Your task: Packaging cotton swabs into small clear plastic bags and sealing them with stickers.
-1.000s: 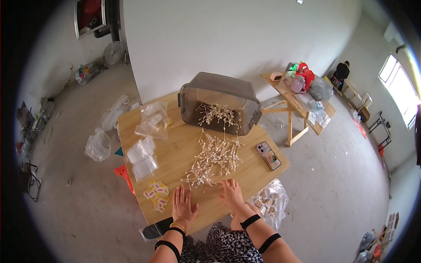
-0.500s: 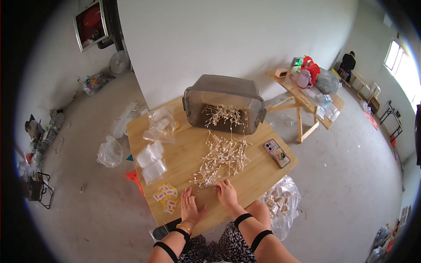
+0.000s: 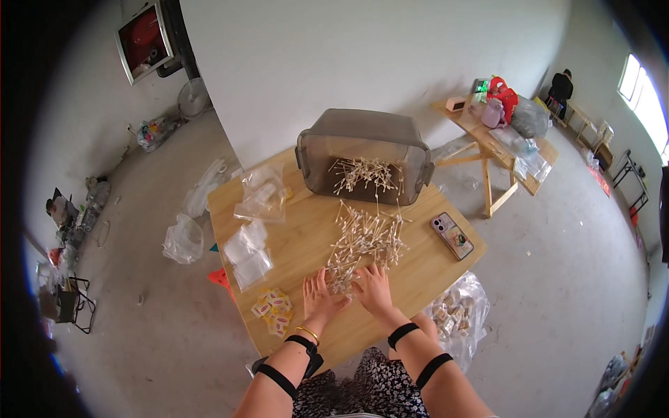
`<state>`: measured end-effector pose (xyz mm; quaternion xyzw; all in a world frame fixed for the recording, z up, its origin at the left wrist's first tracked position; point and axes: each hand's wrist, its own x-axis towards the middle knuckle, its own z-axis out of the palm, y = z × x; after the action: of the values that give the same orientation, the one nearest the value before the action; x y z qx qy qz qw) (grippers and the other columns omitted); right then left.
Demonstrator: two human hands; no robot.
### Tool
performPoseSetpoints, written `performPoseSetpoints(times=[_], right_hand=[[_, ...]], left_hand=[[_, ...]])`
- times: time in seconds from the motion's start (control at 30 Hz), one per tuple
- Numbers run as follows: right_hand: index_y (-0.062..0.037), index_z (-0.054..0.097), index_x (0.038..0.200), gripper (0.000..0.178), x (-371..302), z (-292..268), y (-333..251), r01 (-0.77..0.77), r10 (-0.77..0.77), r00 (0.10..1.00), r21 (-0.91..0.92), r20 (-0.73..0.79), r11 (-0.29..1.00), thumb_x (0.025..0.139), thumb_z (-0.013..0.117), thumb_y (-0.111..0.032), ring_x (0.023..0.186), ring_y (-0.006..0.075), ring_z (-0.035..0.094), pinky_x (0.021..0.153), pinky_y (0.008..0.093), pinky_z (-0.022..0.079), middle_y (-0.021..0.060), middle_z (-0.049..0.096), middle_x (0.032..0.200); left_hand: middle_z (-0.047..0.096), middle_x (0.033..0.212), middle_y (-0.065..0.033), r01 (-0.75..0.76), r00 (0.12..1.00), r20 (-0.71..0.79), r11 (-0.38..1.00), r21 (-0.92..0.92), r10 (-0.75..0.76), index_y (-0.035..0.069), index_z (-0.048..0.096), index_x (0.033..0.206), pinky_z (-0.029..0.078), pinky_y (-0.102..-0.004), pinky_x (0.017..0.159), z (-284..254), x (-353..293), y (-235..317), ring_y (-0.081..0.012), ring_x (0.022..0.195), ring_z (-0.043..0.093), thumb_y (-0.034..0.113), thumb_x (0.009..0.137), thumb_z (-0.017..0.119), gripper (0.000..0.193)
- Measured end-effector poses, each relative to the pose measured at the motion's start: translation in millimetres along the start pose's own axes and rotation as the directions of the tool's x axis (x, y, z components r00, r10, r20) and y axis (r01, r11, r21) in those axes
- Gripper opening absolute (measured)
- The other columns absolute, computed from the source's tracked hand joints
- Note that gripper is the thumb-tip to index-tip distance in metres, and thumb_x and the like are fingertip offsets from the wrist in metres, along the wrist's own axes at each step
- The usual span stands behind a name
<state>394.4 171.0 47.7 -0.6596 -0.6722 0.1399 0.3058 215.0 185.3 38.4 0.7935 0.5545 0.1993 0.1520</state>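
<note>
Loose cotton swabs (image 3: 368, 235) lie in a jumbled heap on the wooden table (image 3: 293, 233). My left hand (image 3: 322, 296) rests flat at the heap's near left edge, fingers stretched out. Opposite it, my right hand (image 3: 374, 289) touches the near right edge with its fingers extended. A few swabs lie between the two hands. Behind the heap, a grey see-through plastic bin (image 3: 366, 129) lies on its side, its mouth facing me, with more swabs inside. Small yellow and white paper labels (image 3: 273, 310) are scattered left of my left hand.
Clear plastic bags (image 3: 247, 256) lie along the table's left side. A phone (image 3: 451, 235) is at the right. Beside the table's right edge sits a clear bag of small packs (image 3: 460, 310). Another wooden table (image 3: 481, 132) holds bags, and a person (image 3: 560, 89) sits far off.
Both my hands have moved forward to the near edge of the swab heap. My right hand's fingers have straightened from a curled pose. The view has shifted slightly.
</note>
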Motion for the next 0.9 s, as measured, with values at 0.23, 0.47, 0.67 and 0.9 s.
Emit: performPoseSetpoints(times=[0.23, 0.47, 0.67, 0.9], right_hand=[[-0.0117, 0.065, 0.114, 0.052, 41, 16, -24, -0.056, 0.065, 0.997, -0.240, 0.029, 0.969, 0.075, 0.082, -0.041, 0.115, 0.0317, 0.050, 0.094, 0.0437, 0.041, 0.0120, 0.055, 0.118], [-0.0128, 0.067, 0.104, 0.041, 41, 9, -17, -0.068, 0.106, 0.980, -0.217, 0.166, 0.974, 0.070, 0.082, -0.030, 0.119, 0.0303, 0.046, 0.097, 0.0420, 0.039, 0.0111, 0.051, 0.120], [-0.0141, 0.073, 0.093, 0.026, 37, 15, -18, -0.034, 0.054, 0.993, -0.177, 0.109, 0.984, 0.072, 0.080, -0.027, 0.114, 0.0296, 0.049, 0.095, 0.0418, 0.041, 0.0072, 0.055, 0.111], [-0.0154, 0.074, 0.094, 0.019, 31, 10, -7, 0.115, -0.060, 0.958, -0.186, 0.281, 0.976, 0.076, 0.077, -0.021, 0.115, 0.0289, 0.049, 0.097, 0.0426, 0.041, 0.0040, 0.059, 0.111]], left_hand=[[0.050, 0.135, -0.0169, -0.049, 0.998, -0.051, 0.996, -0.078, 0.045, 0.005, 0.040, 0.143, 0.036, -0.0513, 0.109, 22, -11, -16, -0.0390, 0.125, 0.046, 0.043, 0.068, 0.088, 0.097], [0.055, 0.127, -0.0137, -0.045, 0.983, -0.183, 0.998, -0.054, 0.034, 0.007, 0.046, 0.137, 0.035, -0.0518, 0.108, 9, -13, -5, -0.0373, 0.122, 0.047, 0.039, 0.068, 0.088, 0.087], [0.055, 0.128, -0.0105, 0.051, 0.997, -0.057, 0.995, -0.086, -0.056, 0.008, 0.048, 0.135, 0.034, -0.0491, 0.109, -1, -15, -13, -0.0366, 0.122, 0.047, 0.035, 0.069, 0.088, 0.082], [0.055, 0.135, -0.0137, -0.075, 0.994, -0.086, 0.989, -0.124, 0.065, 0.007, 0.047, 0.138, 0.032, -0.0495, 0.111, -10, -3, -5, -0.0353, 0.128, 0.046, 0.031, 0.073, 0.085, 0.079]])
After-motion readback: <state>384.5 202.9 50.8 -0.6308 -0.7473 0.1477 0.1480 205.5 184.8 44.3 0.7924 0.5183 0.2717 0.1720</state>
